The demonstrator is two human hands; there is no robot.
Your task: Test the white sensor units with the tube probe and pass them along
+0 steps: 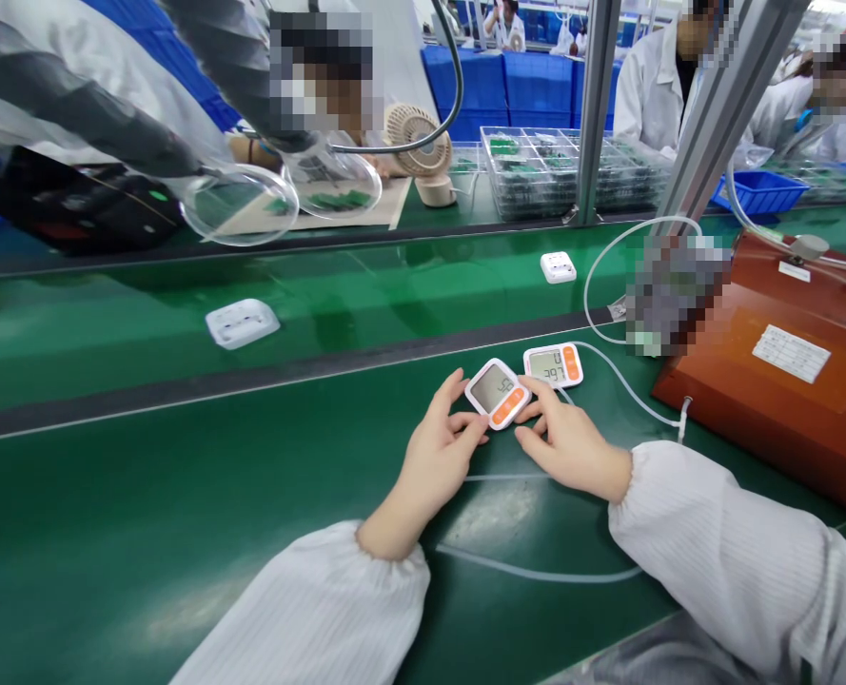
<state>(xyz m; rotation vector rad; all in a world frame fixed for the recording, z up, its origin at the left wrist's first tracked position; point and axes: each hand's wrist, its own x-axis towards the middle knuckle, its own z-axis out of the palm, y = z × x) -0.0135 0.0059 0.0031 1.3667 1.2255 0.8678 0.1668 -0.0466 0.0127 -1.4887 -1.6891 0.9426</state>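
So the white handheld monitor (498, 392) with the orange buttons is just right of center in the frame, tilted between both hands. Left hand (437, 438) is pinched down on its left side, thumb at the lower edge and index up by the corner. Right hand (569, 442) is half curled with fingers at the right edge; honestly can't tell if it's gripping the monitor or a bit of tubing there.

My two cents: let the left hand carry the weight, hold by the rims, keep fingertips off the screen and buttons so the digits stay readable. Go gentle with the right, since the second monitor (553, 365) sits just behind those fingers and is easy to bump. Also watch the loose clear tube (537, 578) near bottom center, it could snag a sleeve on the table (180, 495).
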